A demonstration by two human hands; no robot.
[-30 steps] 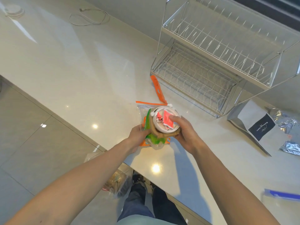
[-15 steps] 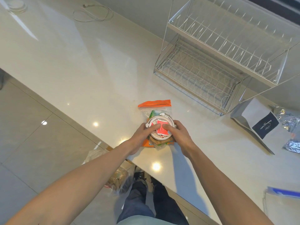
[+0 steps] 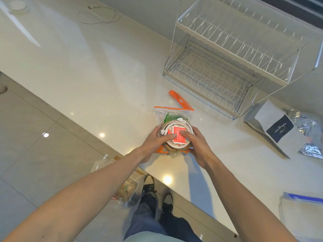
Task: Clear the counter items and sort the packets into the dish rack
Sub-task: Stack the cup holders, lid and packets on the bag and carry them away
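My left hand [image 3: 155, 142] and my right hand [image 3: 197, 145] both grip a stack of items near the counter's front edge. On top lies a coiled white cable [image 3: 176, 124] with a red packet [image 3: 178, 136] inside the coil, both thumbs pressing on it. Beneath it is a clear zip bag [image 3: 173, 113] with an orange seal, holding green and orange packets. The two-tier wire dish rack [image 3: 227, 67] stands behind, at the back right, with nothing in it.
An orange strip [image 3: 180, 99] lies between the bag and the rack. A grey pouch with a dark label [image 3: 272, 126] and silver foil packets [image 3: 309, 135] lie at the right. A blue-sealed zip bag [image 3: 300, 206] sits at the lower right. A white cable [image 3: 97, 14] lies far left.
The stack was tilted up in my hands a second ago; it now lies flat and low over the counter, with both thumbs pressing on the red packet.
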